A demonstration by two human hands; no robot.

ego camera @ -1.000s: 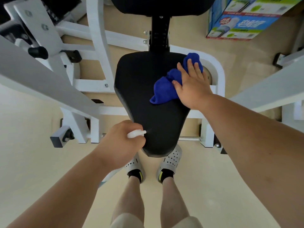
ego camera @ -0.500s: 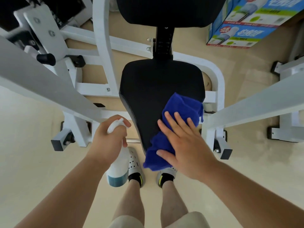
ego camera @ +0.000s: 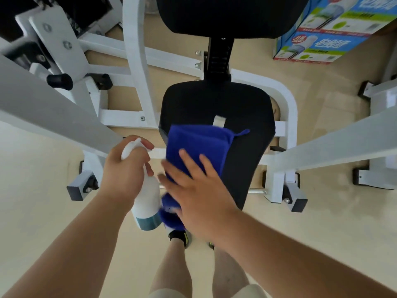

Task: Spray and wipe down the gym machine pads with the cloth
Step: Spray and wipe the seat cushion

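Observation:
The black seat pad of the gym machine lies below me, with the black back pad above it at the top of the view. A blue cloth is spread over the seat's near left part. My right hand presses flat on the cloth, fingers straight and spread; the cloth's lower end bunches under my palm. My left hand grips a white spray bottle with a teal base band, held upright just left of the seat's edge.
White frame bars surround the seat, and two long white arms slant in from left and right. Printed cardboard boxes stand at the top right. The floor is beige; my feet are under the seat's front tip.
My right hand has dragged the cloth from the seat's far right corner down to its near left edge. My left hand has pulled the bottle back off the pad to the seat's left side.

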